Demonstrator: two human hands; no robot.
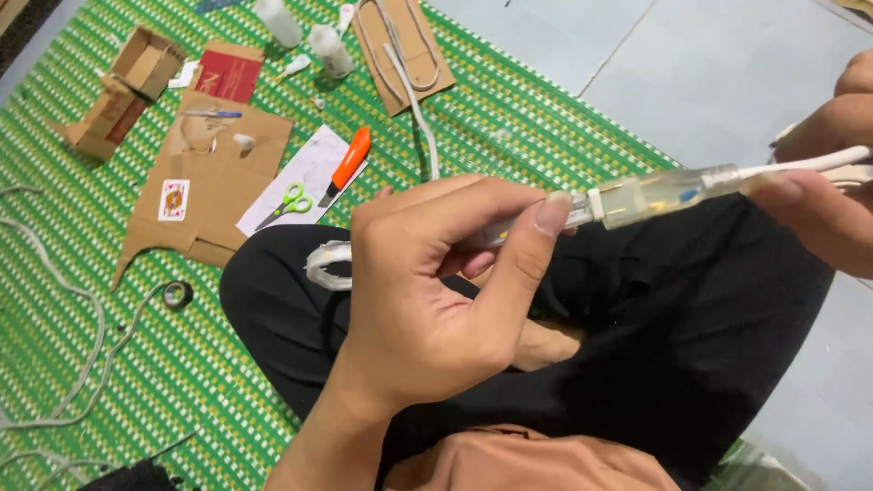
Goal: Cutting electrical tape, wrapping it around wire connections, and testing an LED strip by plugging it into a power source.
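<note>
Head view: left hand (427,300) pinches the clear LED strip end (509,232) between thumb and fingers, above the lap. Right hand (818,195) closes on the translucent connector (655,195) with its white cord (800,164), keeping both aligned. Orange utility knife (348,164) and green scissors (289,202) lie within reach on the green mat (546,118).

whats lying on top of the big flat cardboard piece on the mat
On the cardboard sheet lie a playing card, a blue pen and a small white piece. White paper overlaps its right edge; anything beneath is hidden.
</note>
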